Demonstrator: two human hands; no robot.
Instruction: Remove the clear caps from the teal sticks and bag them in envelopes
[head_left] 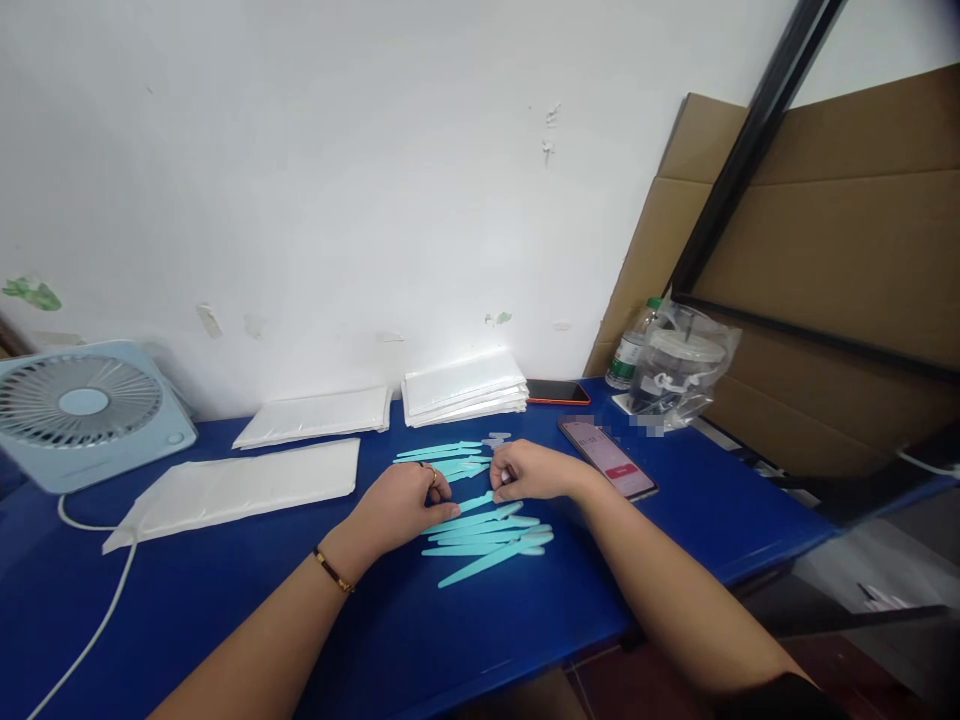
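Head view: my L hand [417,502] & R hand [534,472] pinched on opp. ends of 1 teal strip [477,502]; more strips [484,564] nearby on blue table [555,620].

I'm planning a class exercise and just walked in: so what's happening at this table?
A person's left hand and right hand meet at one slim turquoise stick, possibly an eyebrow razor; how firmly each grip closes isn't clear. Similar sticks lie loosely on the blue table: a nearer group and a farther group. Two piles of flat white packets, left pile and right pile, sit by the wall, with a lit phone to the right.
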